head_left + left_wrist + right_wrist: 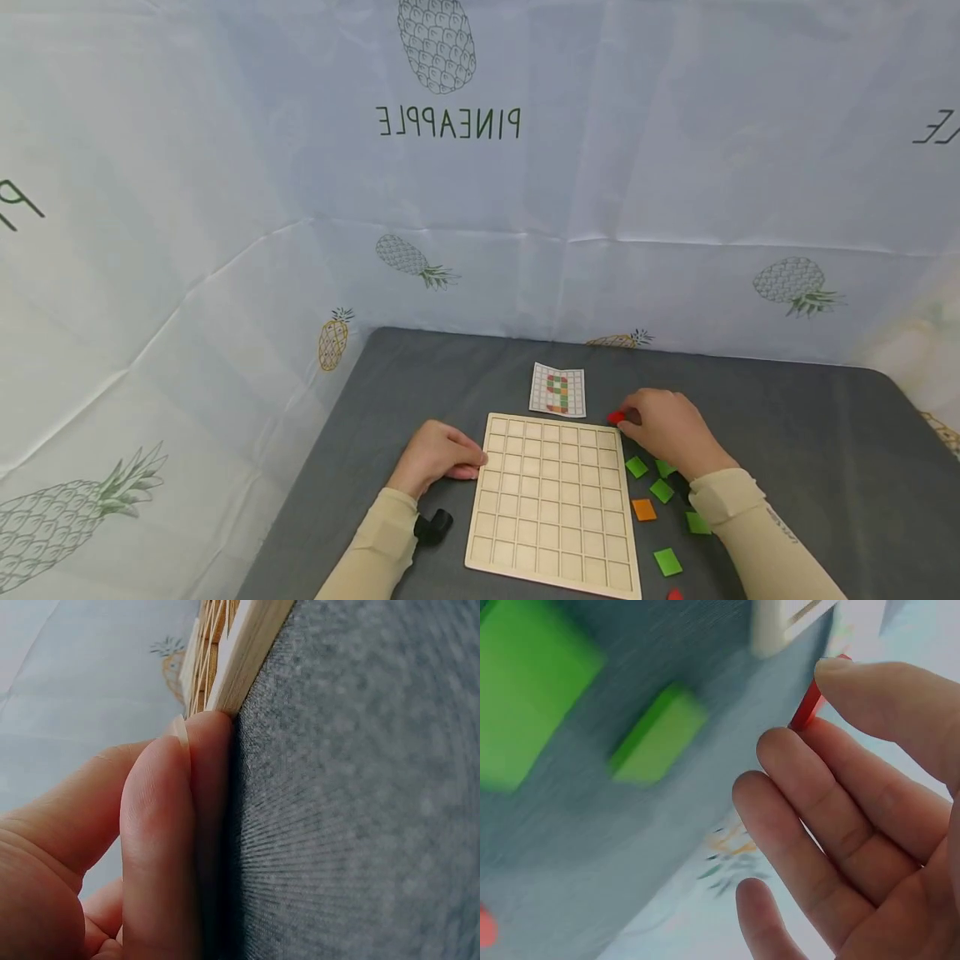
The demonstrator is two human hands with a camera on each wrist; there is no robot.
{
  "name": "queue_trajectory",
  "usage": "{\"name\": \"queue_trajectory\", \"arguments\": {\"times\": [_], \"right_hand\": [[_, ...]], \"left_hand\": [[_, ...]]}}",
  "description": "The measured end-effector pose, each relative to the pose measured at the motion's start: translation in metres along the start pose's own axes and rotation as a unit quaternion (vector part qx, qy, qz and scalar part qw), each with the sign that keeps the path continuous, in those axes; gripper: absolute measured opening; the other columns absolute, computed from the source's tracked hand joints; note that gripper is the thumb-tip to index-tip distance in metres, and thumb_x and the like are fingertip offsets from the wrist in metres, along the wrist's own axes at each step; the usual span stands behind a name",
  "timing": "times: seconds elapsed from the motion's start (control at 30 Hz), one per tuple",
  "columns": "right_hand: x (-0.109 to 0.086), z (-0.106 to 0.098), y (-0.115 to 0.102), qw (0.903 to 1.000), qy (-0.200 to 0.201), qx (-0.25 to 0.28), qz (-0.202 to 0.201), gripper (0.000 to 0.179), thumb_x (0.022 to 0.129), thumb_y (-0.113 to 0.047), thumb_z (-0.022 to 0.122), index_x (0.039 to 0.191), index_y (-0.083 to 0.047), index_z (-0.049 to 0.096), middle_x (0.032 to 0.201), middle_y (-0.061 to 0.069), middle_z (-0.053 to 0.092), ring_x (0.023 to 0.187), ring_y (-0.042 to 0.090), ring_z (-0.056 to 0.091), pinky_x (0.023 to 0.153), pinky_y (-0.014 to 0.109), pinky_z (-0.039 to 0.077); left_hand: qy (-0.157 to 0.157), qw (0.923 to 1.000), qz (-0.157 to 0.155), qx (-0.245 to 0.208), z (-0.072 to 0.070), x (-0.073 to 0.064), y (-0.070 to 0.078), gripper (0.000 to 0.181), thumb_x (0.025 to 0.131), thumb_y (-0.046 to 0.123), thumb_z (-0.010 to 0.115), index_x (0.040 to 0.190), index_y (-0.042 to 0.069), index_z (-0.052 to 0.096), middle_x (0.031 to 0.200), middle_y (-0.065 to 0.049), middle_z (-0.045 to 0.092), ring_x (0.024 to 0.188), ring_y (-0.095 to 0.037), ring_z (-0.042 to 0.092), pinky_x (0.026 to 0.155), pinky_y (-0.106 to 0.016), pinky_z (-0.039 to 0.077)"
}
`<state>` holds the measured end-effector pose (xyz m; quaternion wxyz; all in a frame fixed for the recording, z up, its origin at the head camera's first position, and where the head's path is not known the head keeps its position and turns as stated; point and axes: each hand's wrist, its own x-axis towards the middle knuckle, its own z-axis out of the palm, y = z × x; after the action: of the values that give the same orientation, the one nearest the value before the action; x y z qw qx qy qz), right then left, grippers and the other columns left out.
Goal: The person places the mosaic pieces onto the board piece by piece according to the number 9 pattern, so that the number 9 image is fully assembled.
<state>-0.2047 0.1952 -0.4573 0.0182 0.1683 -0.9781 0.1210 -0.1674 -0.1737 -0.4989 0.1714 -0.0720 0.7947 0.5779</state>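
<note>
A pale wooden grid board (553, 500) lies flat on the dark grey table. At its left edge is my left hand (442, 454); in the left wrist view the thumb (157, 802) and a finger lie together, pinching the board's rim (251, 656). My right hand (670, 425) is by the board's far right corner and pinches a small red tile (616, 417) between thumb and index finger. In the right wrist view the red tile (807, 705) is seen edge-on, with the other fingers loosely bent below it.
Several green tiles (668, 562) and an orange tile (643, 510) lie right of the board, some close under the right wrist. A red tile (675, 594) is at the bottom edge. A patterned card (557, 390) rests beyond the board. A pineapple-print curtain (487, 183) hangs behind.
</note>
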Motion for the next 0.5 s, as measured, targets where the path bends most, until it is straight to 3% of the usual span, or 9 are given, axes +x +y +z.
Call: {"name": "queue_trajectory", "arguments": {"times": [0.3,0.5], "right_hand": [[-0.001,0.001,-0.055,0.9978,0.031,0.004,-0.058,0.013,0.088,-0.017,0.090,0.099,-0.012,0.084,0.087,-0.001,0.074,0.074,0.011,0.064,0.070,0.036,0.061],[0.003,0.008,-0.080,0.9927,0.051,0.000,-0.109,0.010,0.087,-0.013,0.089,0.096,-0.015,0.084,0.084,-0.004,0.073,0.071,0.006,0.060,0.071,0.032,0.058]], "left_hand": [[0.003,1.0000,-0.004,-0.006,-0.002,0.001,-0.001,0.016,0.083,0.009,0.093,0.094,0.001,0.084,0.085,-0.012,0.081,0.071,-0.015,0.080,0.068,-0.029,0.068],[-0.001,0.9999,-0.012,-0.011,-0.001,0.001,-0.001,0.018,0.083,0.010,0.093,0.095,0.001,0.083,0.085,-0.012,0.081,0.070,-0.015,0.080,0.067,-0.030,0.068]]}}
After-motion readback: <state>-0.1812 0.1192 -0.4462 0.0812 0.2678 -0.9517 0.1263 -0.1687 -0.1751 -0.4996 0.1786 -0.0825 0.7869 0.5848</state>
